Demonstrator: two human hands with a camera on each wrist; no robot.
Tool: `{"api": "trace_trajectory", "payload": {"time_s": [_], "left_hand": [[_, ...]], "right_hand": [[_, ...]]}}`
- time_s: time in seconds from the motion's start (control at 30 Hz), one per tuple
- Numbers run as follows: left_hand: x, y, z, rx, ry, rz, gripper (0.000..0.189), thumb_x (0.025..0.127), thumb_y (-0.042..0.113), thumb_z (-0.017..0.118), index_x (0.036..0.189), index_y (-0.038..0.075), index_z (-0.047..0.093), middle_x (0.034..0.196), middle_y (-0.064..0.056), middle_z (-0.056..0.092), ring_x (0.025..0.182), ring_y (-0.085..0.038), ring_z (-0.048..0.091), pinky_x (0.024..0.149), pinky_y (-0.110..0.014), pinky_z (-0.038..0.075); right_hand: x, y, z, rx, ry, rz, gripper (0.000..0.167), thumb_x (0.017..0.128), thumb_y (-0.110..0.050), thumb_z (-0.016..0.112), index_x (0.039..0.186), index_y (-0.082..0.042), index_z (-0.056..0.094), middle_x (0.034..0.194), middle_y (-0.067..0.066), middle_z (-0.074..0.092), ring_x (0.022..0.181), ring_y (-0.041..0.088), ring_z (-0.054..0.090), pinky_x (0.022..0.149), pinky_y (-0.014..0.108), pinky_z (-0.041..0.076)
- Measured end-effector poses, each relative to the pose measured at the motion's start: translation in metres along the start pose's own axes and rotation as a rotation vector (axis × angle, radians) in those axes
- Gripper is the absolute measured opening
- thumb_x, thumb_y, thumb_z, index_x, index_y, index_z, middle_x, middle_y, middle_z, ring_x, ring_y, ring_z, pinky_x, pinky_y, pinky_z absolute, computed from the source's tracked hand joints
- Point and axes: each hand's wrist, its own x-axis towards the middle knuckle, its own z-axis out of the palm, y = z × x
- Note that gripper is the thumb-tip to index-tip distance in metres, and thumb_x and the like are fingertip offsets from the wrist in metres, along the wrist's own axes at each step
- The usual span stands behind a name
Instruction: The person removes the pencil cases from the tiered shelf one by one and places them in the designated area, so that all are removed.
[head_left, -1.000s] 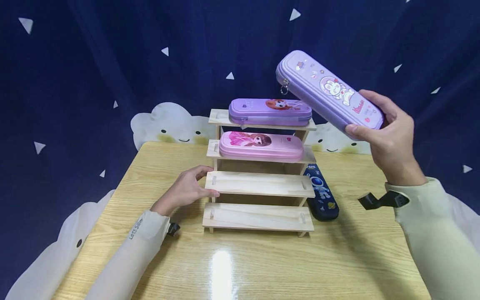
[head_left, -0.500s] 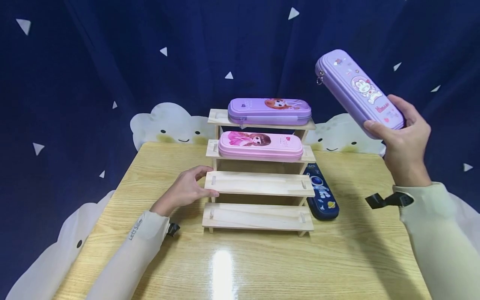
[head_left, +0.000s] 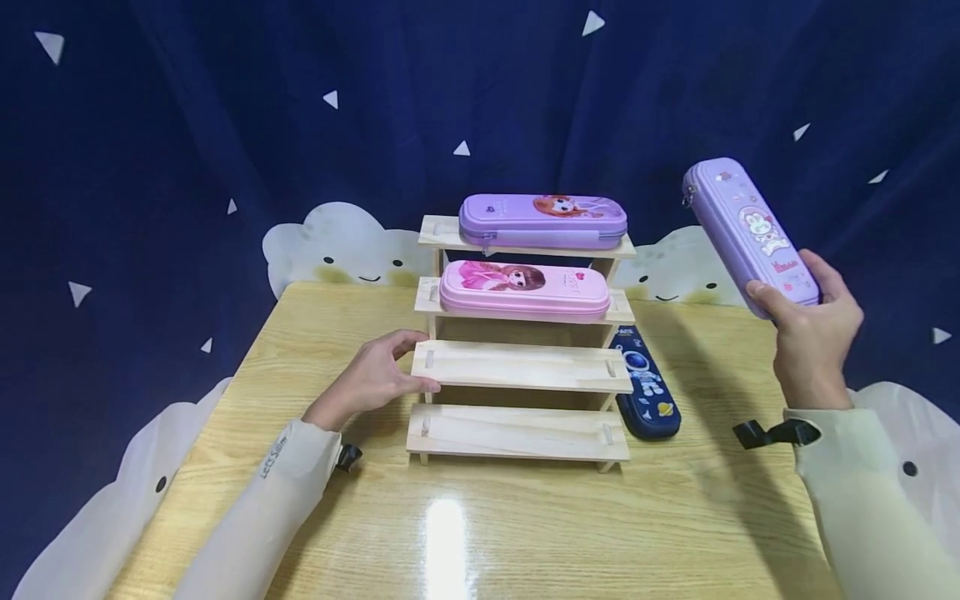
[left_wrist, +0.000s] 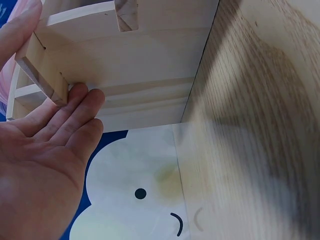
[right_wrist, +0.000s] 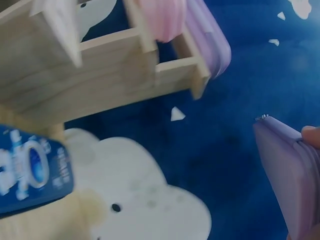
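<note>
Right hand is gripping the lavender case by its lower end, holding it in the air to the right of the wooden stand, long axis slanting upper left to lower right. Left hand, farther from that case, is pinching the stand's left end, second tier up. Stand is partly hiding the navy case; right wrist view is cropping the lavender case and most of the gripping hand.

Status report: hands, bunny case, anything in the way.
Left hand gripping rack at second-lowest shelf. Right hand holding bunny case aloft, tilted, right of rack. Top two shelves taken by purple case, pink case; navy case beside rack.
</note>
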Motion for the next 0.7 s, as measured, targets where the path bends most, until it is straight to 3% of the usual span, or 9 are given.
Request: {"api": "trace_trajectory", "payload": {"time_s": [0.17, 0.4, 0.7], "left_hand": [[0.0, 0.001, 0.0, -0.01, 0.001, 0.001, 0.098, 0.058, 0.059, 0.093, 0.14, 0.019, 0.055, 0.153, -0.01, 0.053, 0.146, -0.035, 0.045, 0.123, -0.054, 0.035], [-0.001, 0.002, 0.0, -0.003, 0.006, -0.002, 0.097, 0.059, 0.059, 0.092, 0.14, 0.02, 0.055, 0.153, -0.009, 0.053, 0.146, -0.035, 0.046, 0.123, -0.054, 0.035], [0.0, 0.001, 0.0, 0.017, 0.002, -0.007, 0.096, 0.061, 0.057, 0.092, 0.141, 0.02, 0.054, 0.153, -0.009, 0.053, 0.145, -0.036, 0.046, 0.123, -0.055, 0.035]], "right_hand": [[-0.002, 0.02, -0.015, -0.011, 0.066, 0.054, 0.082, 0.068, 0.017, 0.084, 0.14, -0.011, 0.058, 0.139, 0.002, 0.055, 0.12, 0.013, 0.054, 0.081, 0.007, 0.056], [-0.008, 0.046, -0.027, -0.027, 0.146, 0.116, 0.083, 0.065, 0.018, 0.085, 0.138, -0.011, 0.06, 0.122, -0.001, 0.06, 0.11, 0.011, 0.057, 0.074, 0.007, 0.057], [-0.022, 0.078, -0.042, -0.182, 0.174, 0.193, 0.081, 0.071, 0.005, 0.087, 0.143, -0.015, 0.057, 0.123, -0.006, 0.06, 0.112, 0.007, 0.054, 0.079, 0.002, 0.051]]}}
